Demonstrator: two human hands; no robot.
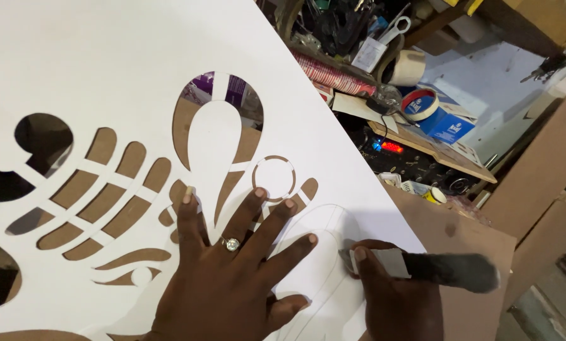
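A large white sheet (106, 57) with cut-out ornamental shapes lies over a brown board (115, 202). My left hand (232, 278), wearing a ring, presses flat on the sheet with fingers spread, beside the cut-outs. My right hand (396, 297) grips a craft knife (422, 265) with a grey wrapped handle; its tip rests on a pencilled curve (324, 215) near the sheet's right edge.
To the right is a brown cardboard panel (459, 233). Beyond the sheet sits a cluttered bench: tape rolls (415, 66), a blue box (450, 126), a device with red and blue lights (390, 147), papers and tools.
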